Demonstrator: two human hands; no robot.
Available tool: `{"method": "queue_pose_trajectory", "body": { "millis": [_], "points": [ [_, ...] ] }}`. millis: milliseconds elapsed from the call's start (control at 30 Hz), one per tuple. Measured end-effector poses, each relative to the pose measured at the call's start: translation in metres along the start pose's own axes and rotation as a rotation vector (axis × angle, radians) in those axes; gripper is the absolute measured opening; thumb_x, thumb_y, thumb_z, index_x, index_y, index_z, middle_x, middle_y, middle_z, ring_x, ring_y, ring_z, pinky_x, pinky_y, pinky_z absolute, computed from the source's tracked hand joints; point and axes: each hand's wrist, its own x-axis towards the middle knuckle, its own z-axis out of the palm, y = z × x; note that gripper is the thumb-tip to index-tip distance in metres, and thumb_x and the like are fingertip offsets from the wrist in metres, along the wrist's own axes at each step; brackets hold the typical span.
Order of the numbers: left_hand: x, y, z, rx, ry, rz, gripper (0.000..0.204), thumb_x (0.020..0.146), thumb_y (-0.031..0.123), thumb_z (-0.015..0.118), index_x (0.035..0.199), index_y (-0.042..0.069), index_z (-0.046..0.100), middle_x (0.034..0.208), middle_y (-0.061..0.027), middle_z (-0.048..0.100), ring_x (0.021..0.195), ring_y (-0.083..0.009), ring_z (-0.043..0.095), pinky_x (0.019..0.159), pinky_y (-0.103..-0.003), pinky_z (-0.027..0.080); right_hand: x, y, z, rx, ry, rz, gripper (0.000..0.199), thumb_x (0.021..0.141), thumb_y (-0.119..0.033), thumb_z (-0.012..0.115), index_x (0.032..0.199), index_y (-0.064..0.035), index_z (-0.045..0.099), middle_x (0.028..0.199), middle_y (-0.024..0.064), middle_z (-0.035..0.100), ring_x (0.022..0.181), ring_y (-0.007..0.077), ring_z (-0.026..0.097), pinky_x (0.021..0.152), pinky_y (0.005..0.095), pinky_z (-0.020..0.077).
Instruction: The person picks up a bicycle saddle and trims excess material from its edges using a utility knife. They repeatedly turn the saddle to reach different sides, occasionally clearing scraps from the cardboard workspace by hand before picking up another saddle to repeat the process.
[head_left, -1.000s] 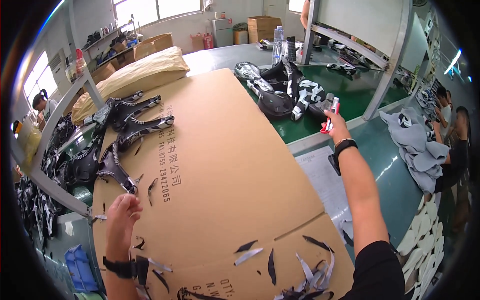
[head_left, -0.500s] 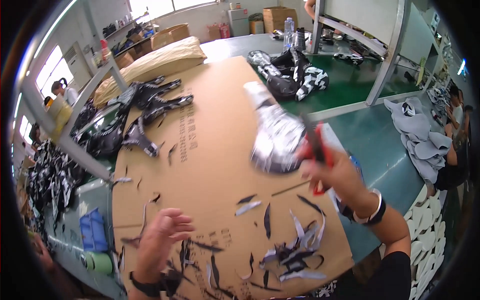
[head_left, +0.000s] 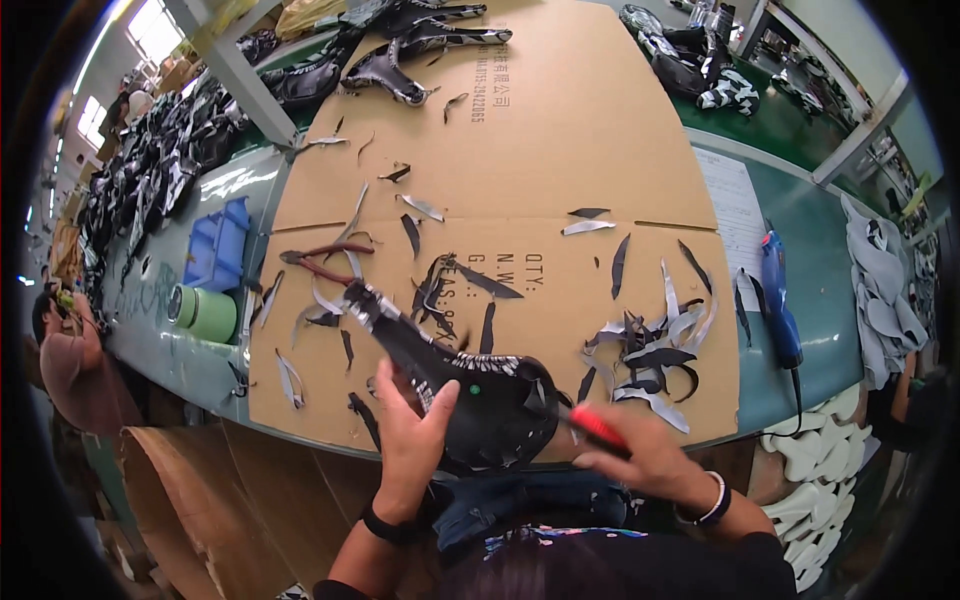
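A bicycle saddle (head_left: 495, 425) lies tilted at the near edge of the cardboard, its black underside up and patterned cover edges folded round the rim. My left hand (head_left: 410, 420) is closed round its side, with the narrow nose pointing up and left. My right hand (head_left: 645, 455) grips red-handled scissors (head_left: 597, 425), blurred by motion, their tip against the saddle's wide end. Pincers (head_left: 318, 263) with dark red handles rest beyond the nose. Thin black and grey fabric scraps (head_left: 655, 355) lie heaped to the right, and others are scattered on the left.
A large cardboard sheet (head_left: 590, 130) covers the table. At left stand a blue bin (head_left: 217, 245) and a green cup (head_left: 205, 313). On the right are a blue corded tool (head_left: 778, 290) and a paper sheet (head_left: 730, 195). More saddles (head_left: 400, 75) lie at the far left.
The saddle has come from the far right of the cardboard to the near edge, underside now up. My empty left hand has taken hold of it. The view has tilted down.
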Motion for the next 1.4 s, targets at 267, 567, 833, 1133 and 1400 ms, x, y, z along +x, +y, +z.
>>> {"method": "queue_pose_trajectory", "body": {
  "millis": [267, 567, 833, 1133, 1400],
  "points": [
    [0.036, 0.033, 0.018, 0.946, -0.454, 0.645, 0.079, 0.062, 0.053, 0.08, 0.117, 0.002, 0.055, 0.113, -0.0121, 0.055, 0.116, -0.0282, 0.048, 0.106, -0.044, 0.023, 0.029, -0.002, -0.041, -0.724, 0.053, -0.266, 0.06, 0.074, -0.01, 0.071, 0.132, -0.0208, 0.057, 0.071, 0.0049, 0.056, 0.057, 0.019, 0.056, 0.048, 0.0309, 0.0442],
    [0.051, 0.018, 0.02, 0.906, -0.541, 0.641, 0.071, 0.059, 0.06, 0.079, 0.1, 0.004, 0.062, 0.089, -0.0062, 0.057, 0.096, -0.0236, 0.053, 0.102, -0.043, 0.025, 0.043, 0.001, -0.043, -0.954, -0.235, -0.228, 0.068, 0.079, -0.016, 0.068, 0.141, -0.025, 0.044, 0.066, 0.0046, 0.046, 0.052, 0.0197, 0.052, 0.044, 0.0334, 0.0412],
    [0.054, 0.015, 0.02, 0.872, -0.503, 0.675, 0.069, 0.059, 0.06, 0.078, 0.097, 0.003, 0.063, 0.088, -0.0067, 0.058, 0.094, -0.0247, 0.053, 0.101, -0.043, 0.026, -0.001, 0.014, 0.007, -0.605, 0.053, -0.013, 0.071, 0.085, -0.015, 0.067, 0.147, -0.0218, 0.035, 0.067, 0.0086, 0.047, 0.05, 0.0261, 0.049, 0.044, 0.0363, 0.0409],
    [0.047, 0.02, 0.021, 0.913, -0.487, 0.694, 0.065, 0.06, 0.057, 0.079, 0.095, 0.004, 0.062, 0.086, -0.0084, 0.055, 0.093, -0.0266, 0.05, 0.097, -0.043, 0.028, -0.036, -0.013, 0.031, -0.292, 0.152, 0.295, 0.061, 0.087, -0.017, 0.068, 0.141, -0.0107, 0.04, 0.116, 0.0205, 0.063, 0.095, 0.0379, 0.064, 0.075, 0.0408, 0.054],
    [0.011, 0.044, 0.027, 1.055, -0.393, 0.664, 0.057, 0.062, 0.045, 0.082, 0.095, 0.006, 0.059, 0.086, -0.0111, 0.052, 0.091, -0.0275, 0.047, 0.088, -0.043, 0.03, 0.057, -0.016, 0.028, -0.183, 0.425, -0.027, 0.055, 0.084, -0.005, 0.068, 0.133, -0.003, 0.046, 0.107, 0.0149, 0.066, 0.084, 0.0198, 0.066, 0.074, 0.0312, 0.0522]
  ]
}}
